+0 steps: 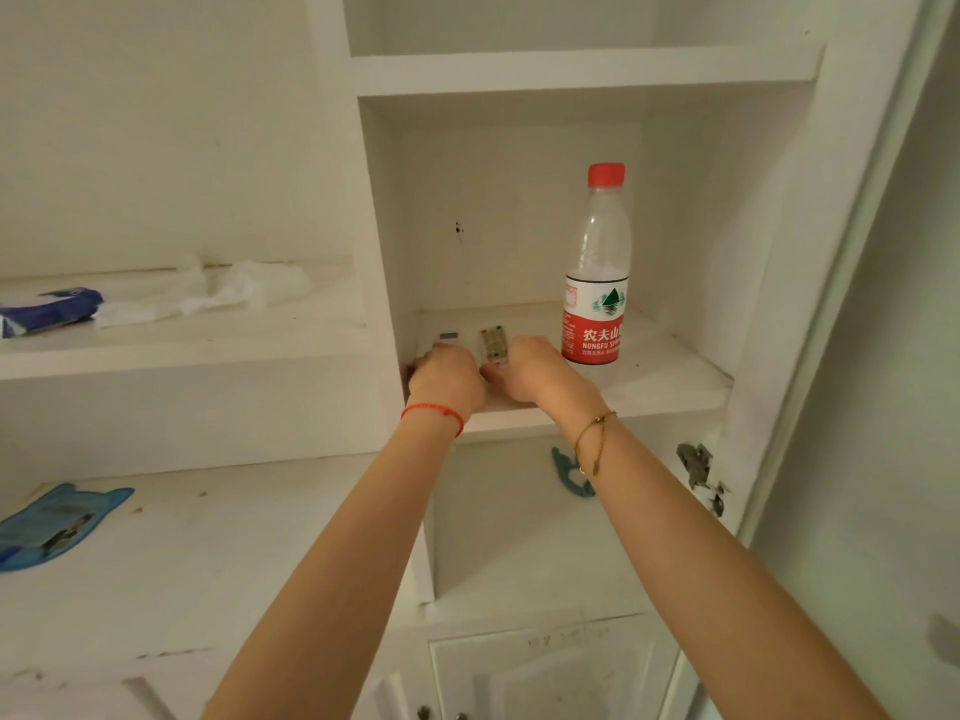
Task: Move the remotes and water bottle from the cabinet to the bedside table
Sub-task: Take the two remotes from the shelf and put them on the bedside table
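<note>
Both bare hands, left hand (449, 379) on white display remote (450, 339), right hand (530, 368) on white colour-buttoned remote (493, 345), fingers hidden, grip unreadable, long axes pointing away, red-capped clear plastic water bottle (596, 283) upright just right

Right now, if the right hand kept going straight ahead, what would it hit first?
Probably the white remote with coloured buttons lying under the right hand's fingertips; beyond it, the cabinet's white back wall. Depth is unclear.

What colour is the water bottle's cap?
Red; the water bottle's cap shows best in the head view.
</note>
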Action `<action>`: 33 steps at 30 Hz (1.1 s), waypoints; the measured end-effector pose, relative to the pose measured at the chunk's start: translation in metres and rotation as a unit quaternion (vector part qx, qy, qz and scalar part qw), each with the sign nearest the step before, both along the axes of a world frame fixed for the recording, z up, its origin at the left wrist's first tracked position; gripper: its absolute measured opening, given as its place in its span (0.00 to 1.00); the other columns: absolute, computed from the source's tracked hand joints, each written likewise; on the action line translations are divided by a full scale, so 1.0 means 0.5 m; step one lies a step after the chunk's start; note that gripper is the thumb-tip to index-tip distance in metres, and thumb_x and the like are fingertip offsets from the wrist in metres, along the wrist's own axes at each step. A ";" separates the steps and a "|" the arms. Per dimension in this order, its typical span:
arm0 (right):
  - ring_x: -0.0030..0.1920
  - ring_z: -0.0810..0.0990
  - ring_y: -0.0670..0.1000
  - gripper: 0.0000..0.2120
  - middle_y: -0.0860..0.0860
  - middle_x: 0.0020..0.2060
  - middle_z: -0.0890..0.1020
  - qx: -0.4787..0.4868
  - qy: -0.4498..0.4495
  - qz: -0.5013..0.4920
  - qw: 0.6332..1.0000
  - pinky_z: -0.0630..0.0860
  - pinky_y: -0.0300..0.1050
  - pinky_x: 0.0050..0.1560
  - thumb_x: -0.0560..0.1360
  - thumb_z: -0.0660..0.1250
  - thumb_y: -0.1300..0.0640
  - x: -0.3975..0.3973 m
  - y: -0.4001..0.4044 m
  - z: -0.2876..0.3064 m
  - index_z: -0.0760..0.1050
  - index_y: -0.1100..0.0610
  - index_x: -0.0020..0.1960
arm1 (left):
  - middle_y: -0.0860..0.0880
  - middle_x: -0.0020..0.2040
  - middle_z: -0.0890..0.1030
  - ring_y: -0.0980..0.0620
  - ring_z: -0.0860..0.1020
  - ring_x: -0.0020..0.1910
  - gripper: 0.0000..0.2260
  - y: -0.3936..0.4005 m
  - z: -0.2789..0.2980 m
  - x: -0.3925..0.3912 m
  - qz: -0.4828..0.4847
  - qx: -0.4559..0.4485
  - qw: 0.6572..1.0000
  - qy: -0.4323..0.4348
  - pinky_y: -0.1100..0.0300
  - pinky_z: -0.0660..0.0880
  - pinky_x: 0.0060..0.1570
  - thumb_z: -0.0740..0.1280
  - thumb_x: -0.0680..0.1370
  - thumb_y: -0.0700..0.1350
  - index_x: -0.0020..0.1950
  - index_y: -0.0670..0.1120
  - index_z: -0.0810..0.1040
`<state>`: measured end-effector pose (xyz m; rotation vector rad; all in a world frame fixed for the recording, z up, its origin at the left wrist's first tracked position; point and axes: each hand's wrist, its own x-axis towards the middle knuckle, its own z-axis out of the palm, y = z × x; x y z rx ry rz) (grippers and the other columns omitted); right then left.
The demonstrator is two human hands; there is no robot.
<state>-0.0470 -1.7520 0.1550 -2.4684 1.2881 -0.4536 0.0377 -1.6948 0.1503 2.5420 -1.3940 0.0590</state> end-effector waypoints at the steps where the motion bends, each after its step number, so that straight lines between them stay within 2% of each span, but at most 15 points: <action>1: 0.54 0.80 0.59 0.19 0.61 0.56 0.80 0.002 -0.006 -0.003 1.000 0.71 0.44 0.43 0.78 0.64 0.49 0.003 0.001 0.001 0.76 0.65 0.58 | 0.36 0.65 0.75 0.39 0.75 0.65 0.15 0.001 0.001 0.000 0.002 -0.007 1.000 0.002 0.51 0.73 0.62 0.58 0.80 0.39 0.64 0.34 0.73; 4: 0.54 0.79 0.59 0.17 0.61 0.55 0.80 0.003 -0.037 -0.017 0.999 0.71 0.44 0.43 0.76 0.67 0.53 0.010 0.007 -0.003 0.76 0.65 0.57 | 0.35 0.67 0.72 0.40 0.73 0.66 0.16 0.005 0.001 -0.001 0.010 -0.023 1.000 0.004 0.53 0.72 0.63 0.59 0.80 0.38 0.66 0.34 0.71; 8: 0.60 0.74 0.62 0.18 0.63 0.59 0.75 -0.066 -0.102 -0.048 0.991 0.71 0.48 0.54 0.76 0.65 0.59 0.011 0.015 -0.009 0.69 0.68 0.61 | 0.35 0.67 0.69 0.41 0.72 0.66 0.17 0.017 -0.002 -0.007 0.006 -0.042 0.999 -0.002 0.53 0.71 0.62 0.58 0.80 0.37 0.68 0.33 0.68; 9: 0.59 0.74 0.62 0.17 0.64 0.59 0.75 -0.072 -0.123 -0.054 0.988 0.71 0.48 0.52 0.76 0.65 0.60 0.011 0.017 -0.008 0.68 0.68 0.62 | 0.35 0.67 0.69 0.41 0.73 0.65 0.17 0.020 -0.003 -0.009 0.005 -0.050 0.999 -0.002 0.54 0.71 0.62 0.58 0.80 0.37 0.68 0.33 0.67; 13: 0.48 0.77 0.58 0.16 0.62 0.56 0.77 0.012 -0.214 -0.064 0.975 0.67 0.40 0.31 0.79 0.62 0.61 0.006 0.020 -0.004 0.65 0.68 0.63 | 0.34 0.66 0.68 0.39 0.72 0.64 0.17 0.035 -0.001 -0.023 0.010 -0.074 0.997 0.012 0.53 0.70 0.63 0.58 0.79 0.35 0.68 0.32 0.65; 14: 0.47 0.77 0.58 0.16 0.62 0.56 0.77 0.031 -0.239 -0.068 0.968 0.66 0.39 0.29 0.78 0.62 0.62 0.005 0.020 -0.003 0.65 0.69 0.63 | 0.33 0.66 0.68 0.38 0.71 0.65 0.18 0.038 -0.001 -0.027 0.014 -0.082 0.996 0.015 0.53 0.69 0.64 0.58 0.79 0.34 0.68 0.32 0.64; 16: 0.49 0.80 0.59 0.17 0.62 0.56 0.78 0.087 -0.298 -0.075 0.948 0.74 0.42 0.31 0.77 0.63 0.62 0.001 0.016 -0.003 0.66 0.69 0.62 | 0.32 0.67 0.66 0.37 0.69 0.67 0.21 0.044 0.006 -0.034 0.024 -0.105 0.993 0.046 0.53 0.66 0.66 0.58 0.78 0.34 0.70 0.30 0.60; 19: 0.36 0.80 0.53 0.16 0.63 0.53 0.80 0.227 -0.404 -0.065 0.884 0.78 0.37 0.27 0.76 0.63 0.66 -0.011 0.023 -0.004 0.69 0.69 0.62 | 0.32 0.72 0.60 0.36 0.62 0.72 0.29 0.053 0.020 -0.041 0.041 -0.144 0.979 0.135 0.52 0.61 0.70 0.60 0.78 0.35 0.75 0.29 0.50; 21: 0.34 0.79 0.51 0.16 0.62 0.50 0.80 0.306 -0.458 -0.045 0.833 0.80 0.39 0.33 0.76 0.62 0.68 -0.023 0.037 -0.001 0.69 0.71 0.63 | 0.34 0.75 0.56 0.36 0.57 0.75 0.34 0.061 0.033 -0.047 0.039 -0.169 0.963 0.207 0.50 0.58 0.73 0.62 0.78 0.37 0.77 0.32 0.46; 22: 0.36 0.80 0.51 0.15 0.62 0.50 0.80 0.336 -0.480 -0.030 0.810 0.80 0.41 0.37 0.76 0.62 0.70 -0.030 0.045 0.001 0.68 0.71 0.63 | 0.35 0.75 0.55 0.36 0.57 0.75 0.34 0.065 0.039 -0.049 0.036 -0.178 0.954 0.238 0.50 0.59 0.73 0.63 0.78 0.38 0.78 0.33 0.47; 24: 0.39 0.79 0.52 0.15 0.62 0.51 0.78 0.376 -0.501 0.000 0.780 0.80 0.42 0.38 0.77 0.60 0.72 -0.044 0.063 0.006 0.69 0.70 0.64 | 0.36 0.74 0.58 0.36 0.63 0.72 0.30 0.071 0.045 -0.049 0.026 -0.192 0.938 0.287 0.51 0.64 0.69 0.65 0.78 0.38 0.76 0.35 0.55; 27: 0.42 0.79 0.54 0.16 0.60 0.52 0.78 0.391 -0.491 0.032 0.778 0.81 0.41 0.37 0.77 0.59 0.72 -0.065 0.081 0.008 0.69 0.68 0.65 | 0.38 0.70 0.67 0.39 0.74 0.63 0.27 0.087 0.041 -0.046 0.004 -0.214 0.907 0.364 0.52 0.74 0.61 0.69 0.73 0.37 0.71 0.38 0.66; 29: 0.43 0.79 0.54 0.15 0.58 0.48 0.79 0.390 -0.491 0.045 0.778 0.81 0.40 0.36 0.78 0.59 0.72 -0.074 0.090 0.006 0.69 0.67 0.64 | 0.40 0.67 0.73 0.40 0.76 0.61 0.29 0.101 0.036 -0.043 -0.003 -0.229 0.879 0.417 0.50 0.77 0.60 0.70 0.68 0.35 0.68 0.39 0.69; 31: 0.39 0.78 0.53 0.14 0.57 0.45 0.78 0.390 -0.503 0.042 0.770 0.81 0.39 0.34 0.79 0.58 0.71 -0.082 0.097 0.002 0.69 0.67 0.64 | 0.41 0.63 0.78 0.42 0.77 0.61 0.27 0.120 0.030 -0.045 -0.030 -0.239 0.855 0.459 0.50 0.77 0.59 0.71 0.68 0.32 0.67 0.38 0.71; 33: 0.37 0.78 0.52 0.14 0.58 0.46 0.77 0.386 -0.517 0.038 0.763 0.80 0.40 0.34 0.79 0.59 0.69 -0.090 0.105 -0.004 0.68 0.66 0.64 | 0.41 0.60 0.81 0.43 0.79 0.60 0.28 0.144 0.025 -0.052 -0.063 -0.247 0.838 0.482 0.50 0.77 0.60 0.73 0.66 0.34 0.65 0.38 0.73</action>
